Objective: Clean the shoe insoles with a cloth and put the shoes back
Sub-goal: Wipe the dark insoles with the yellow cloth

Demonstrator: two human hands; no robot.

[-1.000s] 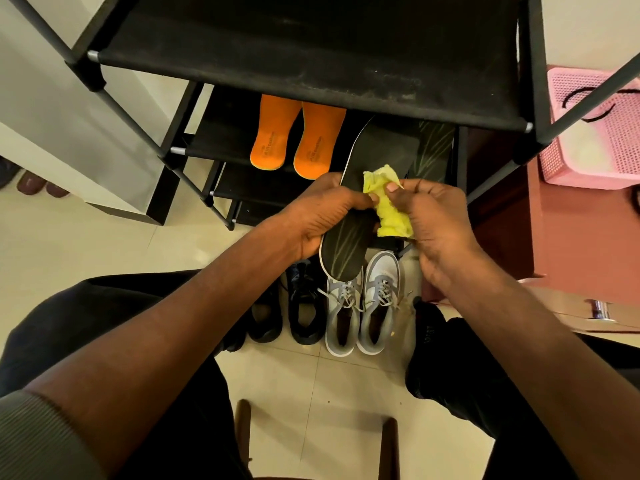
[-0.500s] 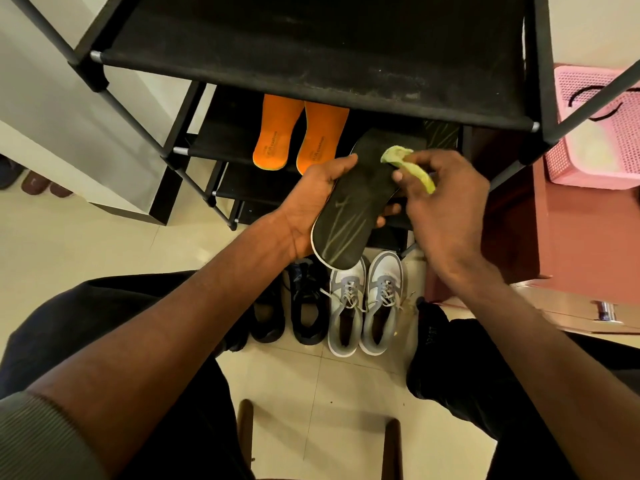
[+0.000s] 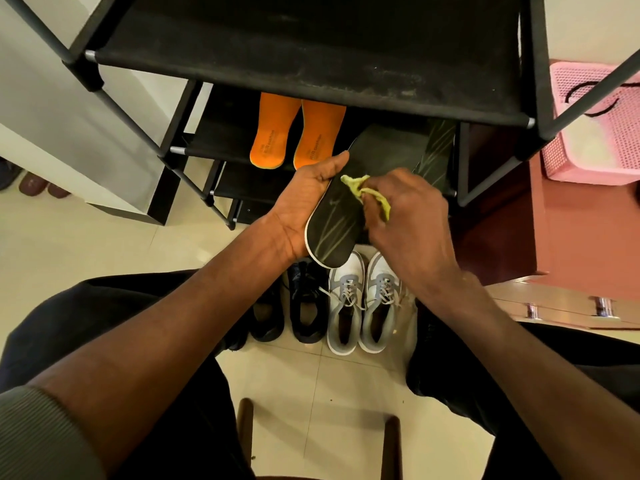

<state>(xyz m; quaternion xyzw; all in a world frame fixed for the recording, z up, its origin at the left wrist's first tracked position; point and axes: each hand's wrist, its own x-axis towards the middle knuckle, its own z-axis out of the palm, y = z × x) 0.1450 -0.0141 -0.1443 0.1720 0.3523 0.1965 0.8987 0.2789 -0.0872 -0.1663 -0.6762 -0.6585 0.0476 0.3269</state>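
Note:
My left hand (image 3: 304, 206) holds a black insole (image 3: 334, 233) with pale green streaks from underneath, thumb along its left edge. My right hand (image 3: 405, 216) grips a yellow-green cloth (image 3: 363, 190) and presses it on the insole's middle. A second black insole (image 3: 436, 154) leans on the rack shelf at the right. Two orange insoles (image 3: 298, 133) lie on that shelf. On the floor stand a grey-and-white pair of sneakers (image 3: 363, 306) and a black pair of shoes (image 3: 287, 306).
The black shoe rack (image 3: 311, 60) rises in front of me, its top shelf overhanging the insoles. A pink basket (image 3: 595, 133) sits at the right on a reddish cabinet (image 3: 519, 216). My knees flank the shoes; a wooden stool frame (image 3: 318, 438) shows below.
The right hand with the cloth has slid down the insole from its upper end toward the middle. The left hand has lowered the insole slightly.

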